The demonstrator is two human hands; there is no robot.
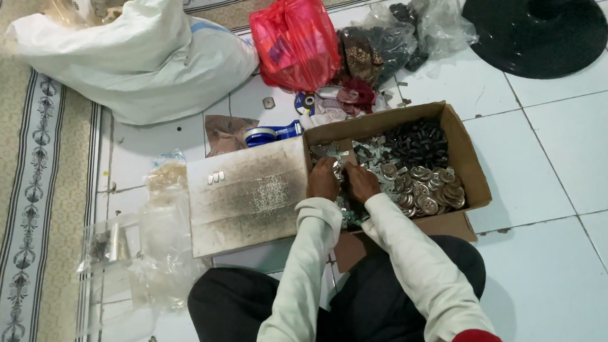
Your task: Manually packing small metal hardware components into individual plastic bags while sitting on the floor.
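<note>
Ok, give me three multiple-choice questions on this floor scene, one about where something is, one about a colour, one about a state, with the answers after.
1. Where are both hands?
A. Inside the cardboard box, on the metal parts
B. On the white sack
C. On the black stand base

2. What colour is the tied plastic bag beyond the box?
A. Green
B. Red
C. Yellow

3. How is the box?
A. Taped shut
B. Crushed flat
C. Open, with one flap laid out flat to the left

Answers: A, the left hand and right hand rest among the parts in the box; B, the bag is plainly red; C, the contents show and the flap lies flat on the floor.
</note>
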